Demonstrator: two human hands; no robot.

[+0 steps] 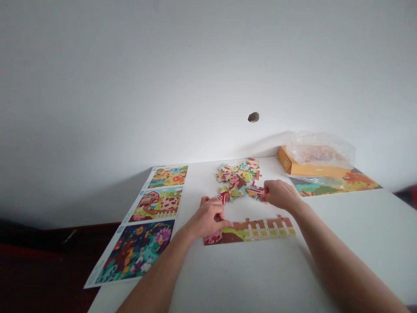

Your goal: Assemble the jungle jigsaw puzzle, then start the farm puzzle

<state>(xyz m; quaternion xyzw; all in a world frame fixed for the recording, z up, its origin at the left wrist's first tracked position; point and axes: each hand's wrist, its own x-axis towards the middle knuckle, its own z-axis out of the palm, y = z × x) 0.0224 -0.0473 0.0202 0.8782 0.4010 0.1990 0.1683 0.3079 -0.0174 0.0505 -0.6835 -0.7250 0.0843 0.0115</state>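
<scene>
My right hand (279, 194) pinches a red and white puzzle piece (256, 190) at the right edge of the loose pile. The pile of puzzle pieces (237, 179) lies near the wall. Lower down, my left hand (207, 217) rests with curled fingers over the left end of a joined puzzle strip (257, 231) showing a white fence. Its thumb lies along the strip's upper edge; whatever its fingers hold is hidden. Just beyond the left knuckles is a red barn piece (223, 198); I cannot tell whether the fingers touch it.
A sheet with three printed pictures (156, 230) lies along the left table edge. At the back right stands an orange box (302, 168) with a clear plastic bag (321, 148) on it, beside a colourful picture board (355, 184). Behind the table rises a white wall (195, 87) with a hole.
</scene>
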